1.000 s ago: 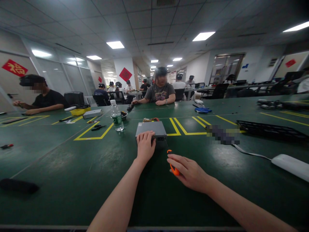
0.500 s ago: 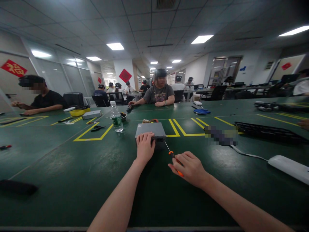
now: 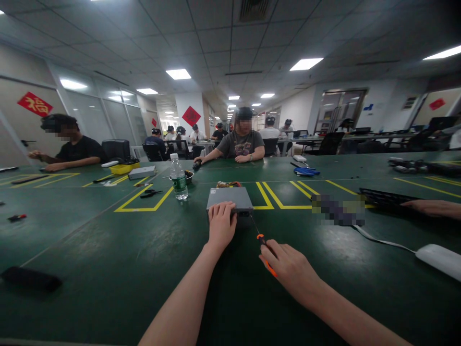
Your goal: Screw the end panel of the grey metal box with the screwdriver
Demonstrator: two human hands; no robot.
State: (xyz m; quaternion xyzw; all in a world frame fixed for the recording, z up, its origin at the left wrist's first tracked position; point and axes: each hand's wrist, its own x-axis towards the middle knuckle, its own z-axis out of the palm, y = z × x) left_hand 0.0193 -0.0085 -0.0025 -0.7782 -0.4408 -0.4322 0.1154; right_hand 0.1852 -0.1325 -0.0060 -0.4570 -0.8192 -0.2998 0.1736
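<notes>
A grey metal box (image 3: 232, 196) with a socket on its near side sits on the green table (image 3: 144, 269), and coloured wires show behind it. My left hand (image 3: 222, 223) grips its near left part, fingers over the top. In my right hand (image 3: 288, 266) is a screwdriver (image 3: 262, 240) with a black and orange handle. Its thin shaft points up and left, the tip at the box's near right corner. Whether the tip touches a screw is too small to tell.
A water bottle (image 3: 179, 179) stands left of the box beside a bowl (image 3: 188, 177). Blurred dark item (image 3: 338, 210) and white power strip (image 3: 439, 259) lie right. Another person's hand (image 3: 432, 208) holds a black panel (image 3: 385, 198). A person (image 3: 243, 142) sits opposite.
The view has shifted slightly, so everything sits lower and further right. At the right, another person's hand has come in and holds the black panel. My hands keep their holds.
</notes>
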